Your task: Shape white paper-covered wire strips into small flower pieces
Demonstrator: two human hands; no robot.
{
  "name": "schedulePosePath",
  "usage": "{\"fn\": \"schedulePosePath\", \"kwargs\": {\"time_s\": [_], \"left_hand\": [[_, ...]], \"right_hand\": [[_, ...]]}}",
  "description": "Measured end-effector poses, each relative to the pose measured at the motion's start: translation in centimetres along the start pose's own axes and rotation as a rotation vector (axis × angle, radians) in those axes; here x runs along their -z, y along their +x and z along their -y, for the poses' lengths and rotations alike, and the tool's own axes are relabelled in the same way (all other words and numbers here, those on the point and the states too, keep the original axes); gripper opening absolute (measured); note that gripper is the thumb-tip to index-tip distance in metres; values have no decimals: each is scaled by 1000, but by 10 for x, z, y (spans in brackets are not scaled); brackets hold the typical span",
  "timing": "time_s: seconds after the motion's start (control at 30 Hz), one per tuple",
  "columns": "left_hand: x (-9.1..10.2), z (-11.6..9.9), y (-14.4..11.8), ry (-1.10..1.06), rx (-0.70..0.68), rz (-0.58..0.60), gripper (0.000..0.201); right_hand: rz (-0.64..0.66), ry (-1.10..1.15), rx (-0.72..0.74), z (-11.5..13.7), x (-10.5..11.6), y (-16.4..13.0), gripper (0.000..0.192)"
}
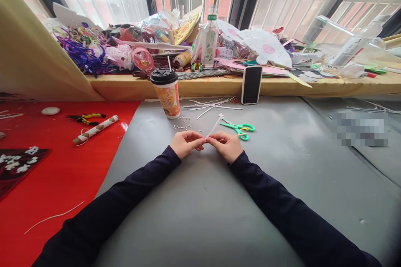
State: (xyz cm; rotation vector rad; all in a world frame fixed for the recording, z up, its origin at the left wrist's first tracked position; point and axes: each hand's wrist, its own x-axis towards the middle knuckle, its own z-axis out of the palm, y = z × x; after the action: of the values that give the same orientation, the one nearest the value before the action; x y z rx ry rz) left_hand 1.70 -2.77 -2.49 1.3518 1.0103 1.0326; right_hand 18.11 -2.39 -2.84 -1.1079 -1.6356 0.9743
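Note:
My left hand (185, 144) and my right hand (226, 146) meet fingertip to fingertip over the grey tabletop. Both pinch the lower end of a thin white stem (213, 127) that looks like a pipe cleaner. It slants up and away to the right, with a small white knotted tip (221, 116) at the top. Just beyond my right hand lie green-handled scissors (239, 127), partly covered by its fingers. Short curled white pieces (185, 123) lie beyond my left hand. Farther back, several straight white stems (213, 104) are spread crosswise.
A paper cup (169, 98) with a black lid and a phone (251, 85) stand at the back. On the red surface to the left are pliers (86, 118), a wrapped roll (96, 130) and white flower shapes (19, 160). Craft materials crowd the windowsill (203, 81).

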Motion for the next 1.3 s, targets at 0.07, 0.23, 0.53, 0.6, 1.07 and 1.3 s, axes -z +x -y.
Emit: {"fn": "schedulePosePath", "kwargs": {"time_s": [0.07,0.23,0.53,0.6,1.07,1.3], "left_hand": [[-1,0,-2,86,-52,-42,29],[-5,-1,-7,252,-155,-103,30],[-1,-1,0,-9,93,30,32],[0,-1,1,-73,131,77,34],[2,1,0,-163,190,116,35],[0,-3,-2,-152,193,133,30]], "right_hand": [[13,15,-49,2,-1,-1,25],[13,14,-50,4,-2,-2,26],[41,2,46,-1,1,1,21],[74,65,28,-2,2,2,23],[18,153,-87,4,2,0,25],[117,223,-32,3,6,5,19]]}}
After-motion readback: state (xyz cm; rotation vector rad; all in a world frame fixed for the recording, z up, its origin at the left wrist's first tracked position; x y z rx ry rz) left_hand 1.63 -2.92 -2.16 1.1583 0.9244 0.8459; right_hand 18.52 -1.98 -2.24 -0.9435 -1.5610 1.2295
